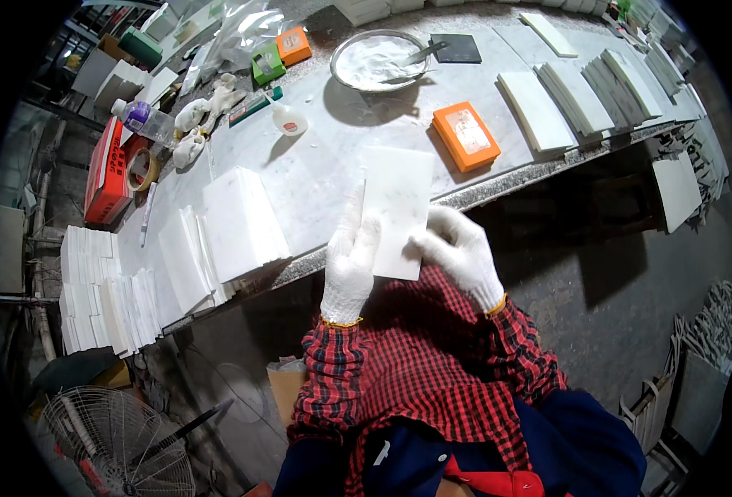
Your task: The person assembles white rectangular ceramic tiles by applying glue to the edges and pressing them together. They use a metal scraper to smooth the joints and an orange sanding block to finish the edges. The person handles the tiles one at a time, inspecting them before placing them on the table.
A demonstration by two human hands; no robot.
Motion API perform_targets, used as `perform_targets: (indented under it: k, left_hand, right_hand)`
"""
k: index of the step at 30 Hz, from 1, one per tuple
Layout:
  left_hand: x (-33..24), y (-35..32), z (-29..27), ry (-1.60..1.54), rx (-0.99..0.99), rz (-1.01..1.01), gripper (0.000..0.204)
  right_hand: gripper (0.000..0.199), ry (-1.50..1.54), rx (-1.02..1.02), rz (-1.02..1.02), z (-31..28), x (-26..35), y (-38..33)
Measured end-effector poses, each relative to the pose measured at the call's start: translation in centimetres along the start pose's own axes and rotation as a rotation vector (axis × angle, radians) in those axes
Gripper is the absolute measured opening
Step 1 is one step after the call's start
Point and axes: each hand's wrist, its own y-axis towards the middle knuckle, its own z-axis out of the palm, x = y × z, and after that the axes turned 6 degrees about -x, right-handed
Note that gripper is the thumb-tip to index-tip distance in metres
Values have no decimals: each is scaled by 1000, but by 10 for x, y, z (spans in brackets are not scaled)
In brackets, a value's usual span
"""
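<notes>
Upright before me is a white marble tile, thin and rectangular, with faint grey veins. My left hand, in a white knit glove, grips its left edge with the thumb across the front face. At the tile's lower right edge is my right hand, gloved the same way, its thumb and fingers closed on that edge. Just beyond, on the table, an orange rectangular block with a whitish dusty patch lies to the right. A steel bowl of white powder with a spatula in it stands farther back.
Stacked white tiles sit at the table's left edge, and more tile stacks lean along the right. A squeeze bottle, a purple-labelled bottle and a red box are at the left. A wire-caged fan stands below left.
</notes>
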Motion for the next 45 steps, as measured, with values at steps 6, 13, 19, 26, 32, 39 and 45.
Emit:
perform_targets:
  k: [6, 13, 19, 26, 32, 39, 45]
  left_hand:
    - [-5, -8, 2, -188, 90, -143, 54]
    - [-3, -13, 10, -256, 74, -167, 54]
    - [11, -17, 20, -232, -183, -52, 57]
    - [12, -22, 36, -92, -309, 72, 65]
    - [4, -6, 22, -443, -202, -91, 41]
    - [18, -1, 14, -750, -266, -235, 35]
    - [14, -2, 8, -782, -160, -213, 37]
  right_hand:
    - [34, -34, -236, -100, -12, 21, 29]
    - [31, -51, -277, -146, -6, 11, 26]
    - [32, -54, -26, 61, -2, 17, -4]
    - [35, -132, 23, 53, 1, 19, -12]
    - [33, -247, -12, -48, -4, 24, -8]
    - [41, -531, 21, -440, 5, 22, -12]
    - [27, -511, -49, -375, -1, 24, -3]
